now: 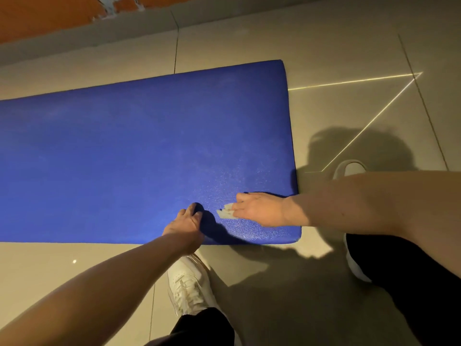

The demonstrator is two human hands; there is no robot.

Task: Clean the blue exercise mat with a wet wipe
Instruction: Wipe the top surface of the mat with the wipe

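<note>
The blue mat (124,158) is laid flat on the tiled floor (249,41), and a crumpled white wipe (225,213) is pressed onto it near its near right corner. The wipe is clamped in the grip of the right hand (260,208), whose arm is stretched in from the right. The left hand (185,224) is braced just beside it, fingers parted, fingertips on the mat, nothing held.

Warm, dim light covers the blue mat (124,158), with speckled glare near its right end. Dark shadows and thin bright lines cross the floor (324,108) right of the mat. Wide-angle distortion bows its edges.
</note>
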